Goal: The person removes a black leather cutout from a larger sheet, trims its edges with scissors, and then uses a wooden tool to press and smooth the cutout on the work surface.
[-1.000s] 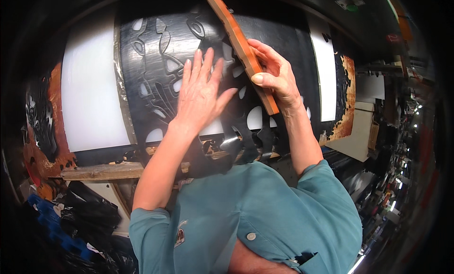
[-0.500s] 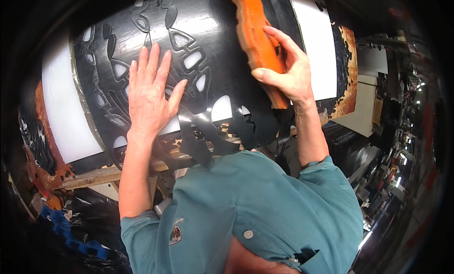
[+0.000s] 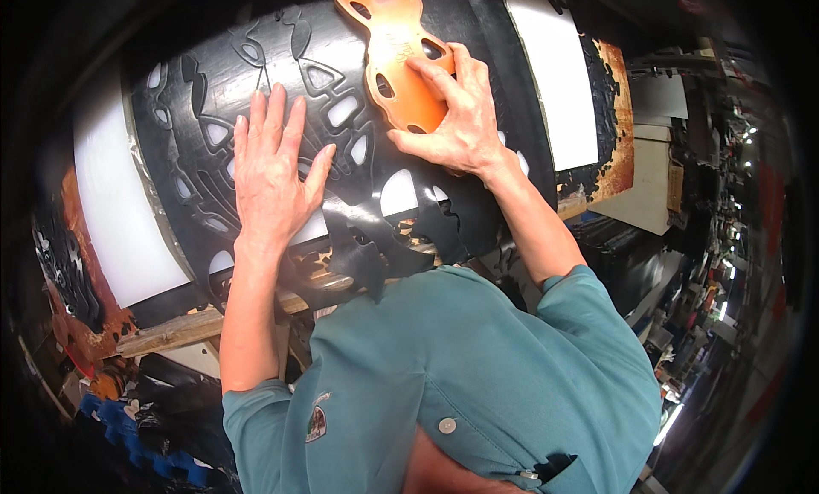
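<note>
A glossy black sheet [image 3: 392, 153], probably leather or rubber, lies before me with many shaped cutouts and strips along its left and near parts. My left hand [image 3: 271, 187] rests flat on it, fingers stretched, over the cut area. In my right hand [image 3: 461, 114] is an orange cutting die [image 3: 397, 37], wavy-edged with several oval holes, gripped by its near right end. The die lies face up over the sheet, right of the cutouts; whether its underside touches the sheet I cannot tell.
White board shows at the left [image 3: 124, 204] and at the right [image 3: 559, 84] of the sheet. Torn black strips [image 3: 358, 255] hang over the near wooden edge. A wooden beam [image 3: 171, 332] runs at the lower left, above a blue plastic item [image 3: 145, 438]. Cluttered shelves [image 3: 725, 238] stand far right.
My right hand has brought the orange die leftward and turned it from standing on edge to lying flatter, its broad face now showing. My left hand stays in place.
</note>
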A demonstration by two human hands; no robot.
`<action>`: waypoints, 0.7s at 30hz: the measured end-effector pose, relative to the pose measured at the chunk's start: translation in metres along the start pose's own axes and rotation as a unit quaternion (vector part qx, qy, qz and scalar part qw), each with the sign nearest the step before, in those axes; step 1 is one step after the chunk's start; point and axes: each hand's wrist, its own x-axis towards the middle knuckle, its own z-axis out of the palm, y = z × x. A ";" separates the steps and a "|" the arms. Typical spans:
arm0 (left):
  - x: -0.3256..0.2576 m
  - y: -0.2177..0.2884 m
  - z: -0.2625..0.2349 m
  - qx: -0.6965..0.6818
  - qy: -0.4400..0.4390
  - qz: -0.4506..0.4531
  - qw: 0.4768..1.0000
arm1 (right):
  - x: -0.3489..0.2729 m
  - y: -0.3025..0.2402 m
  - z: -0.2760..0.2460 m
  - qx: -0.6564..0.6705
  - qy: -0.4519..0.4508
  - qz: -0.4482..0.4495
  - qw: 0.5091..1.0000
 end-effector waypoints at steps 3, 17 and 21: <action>-0.001 -0.003 0.000 -0.013 0.007 0.002 1.000 | 0.000 -0.003 -0.006 0.002 -0.034 0.006 0.999; -0.112 0.097 -0.025 -0.248 0.134 -0.032 0.959 | -0.052 0.011 0.004 0.115 0.078 0.031 0.990; -0.123 0.084 0.010 -0.172 0.105 -0.056 0.978 | -0.049 0.007 -0.002 0.094 0.066 0.014 0.993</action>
